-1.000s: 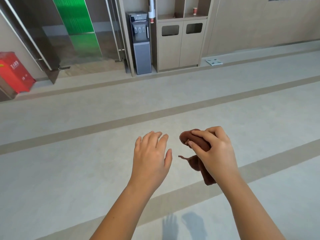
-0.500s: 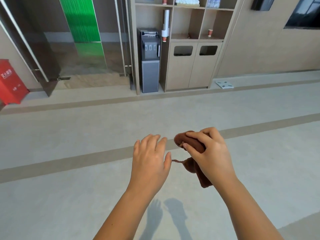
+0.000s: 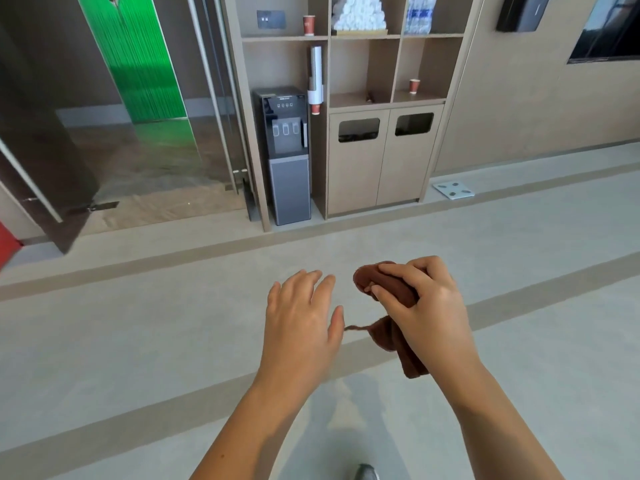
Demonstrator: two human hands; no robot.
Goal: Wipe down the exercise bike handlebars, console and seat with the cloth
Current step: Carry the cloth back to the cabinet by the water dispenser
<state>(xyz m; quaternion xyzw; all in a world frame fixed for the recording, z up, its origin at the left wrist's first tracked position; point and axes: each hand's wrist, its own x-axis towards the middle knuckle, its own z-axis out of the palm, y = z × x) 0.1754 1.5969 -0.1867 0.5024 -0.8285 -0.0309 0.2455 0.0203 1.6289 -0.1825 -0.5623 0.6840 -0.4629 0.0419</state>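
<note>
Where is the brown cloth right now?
In the head view, the cloth is bunched in the right hand, right of centre above the floor, beside the empty left hand.

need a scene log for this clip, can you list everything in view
brown cloth: one, bunched in the right hand
grey water dispenser: one, against the shelf unit
red paper cups: three loose on shelves, another under the white cup holder
rolled white towels: one stack, top shelf
bottled water pack: one, top shelf
beige bin cabinet: one, two slots
white floor scale: one, right of the cabinet
glass door: green panel behind
exercise bike: none visible
left hand: open, empty
right hand: gripping the cloth
</note>
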